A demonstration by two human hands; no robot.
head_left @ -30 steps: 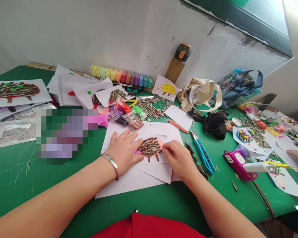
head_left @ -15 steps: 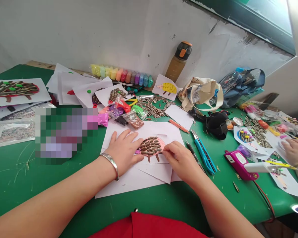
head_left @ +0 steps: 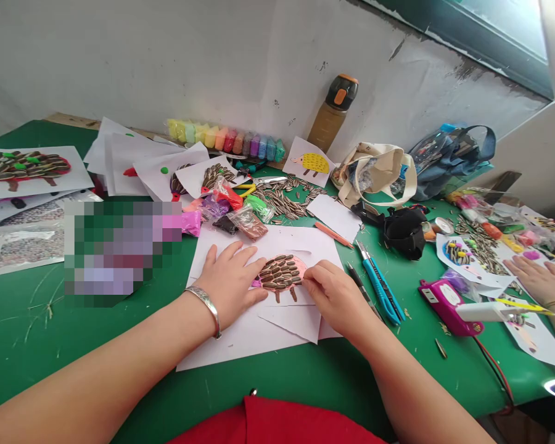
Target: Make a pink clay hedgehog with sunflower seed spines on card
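Apparently for steadying, the left hand (head_left: 229, 285) lies open and flat, pinning the white paper sheet (head_left: 277, 240), while the right hand (head_left: 335, 297) curls, its fingertips (head_left: 306, 279) at the rim of the seed-covered pink clay hedgehog (head_left: 281, 277), grip unclear.

Pink oval (head_left: 301, 265): sunflower seeds (head_left: 277, 276) in close rows, black with white stripes; legs (head_left: 292, 295) brown. Backing paper (head_left: 222, 271) white. Worktop mat (head_left: 23, 345) green. Clay packs (head_left: 224, 142) in row, yellow through orange, pink, grey, purple to blue-green. Drawn hedgehog (head_left: 317, 163) yellow, dark-dotted. Bottle (head_left: 326, 126) brown, cap black and orange. Craft knife (head_left: 377, 290) blue. Glue gun (head_left: 439, 308) magenta. Tote bag (head_left: 379, 172) cream. Shirt (head_left: 272, 422) red.
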